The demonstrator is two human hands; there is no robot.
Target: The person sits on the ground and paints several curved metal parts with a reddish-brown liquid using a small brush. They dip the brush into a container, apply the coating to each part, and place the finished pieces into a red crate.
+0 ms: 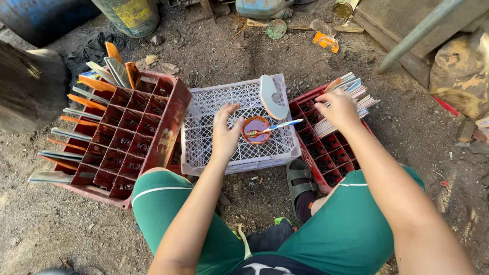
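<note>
My left hand (225,133) rests with spread fingers on the upturned white plastic crate (204,109), beside a small round dish of orange-brown paste (255,129). A toothbrush with a blue and white handle (277,126) lies across that dish. A white curved flat piece (273,97) leans at the crate's far edge. My right hand (338,108) reaches onto a stack of thin flat pieces with coloured edges (356,99) lying on the red divided crate (326,153) at the right.
A second red divided crate (122,137) stands at the left with several orange and grey flat pieces (81,107) stuck in its slots. Drums (130,15), a can (342,7), a metal pipe (417,33) and scraps lie on the dirt ground.
</note>
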